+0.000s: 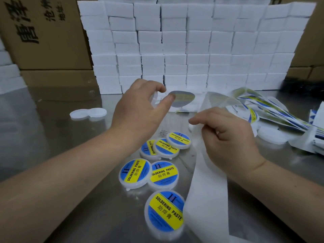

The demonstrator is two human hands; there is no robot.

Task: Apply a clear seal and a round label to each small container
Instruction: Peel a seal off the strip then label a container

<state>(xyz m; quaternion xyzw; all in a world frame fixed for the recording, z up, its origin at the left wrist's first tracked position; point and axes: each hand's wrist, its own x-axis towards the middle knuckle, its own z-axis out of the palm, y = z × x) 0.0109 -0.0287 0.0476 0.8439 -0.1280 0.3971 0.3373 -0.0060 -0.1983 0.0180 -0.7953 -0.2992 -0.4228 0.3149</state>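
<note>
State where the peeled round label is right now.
Head view, centre: the round label sticks to the left hand's thumb tip, between the small container that hand grips and the right hand's backing strip.

Both forearms bare, reached forward. Left hand [140, 109] raised, fingers curled; thumb tip held a round label [182, 100] just beyond the grip. Right hand [228, 137] sat lower, thumb and forefinger pinched backing strip [206, 181].

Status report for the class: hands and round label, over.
Left hand grips container, round label on thumb. Right hand pinches backing strip. Nothing in the way.
</note>
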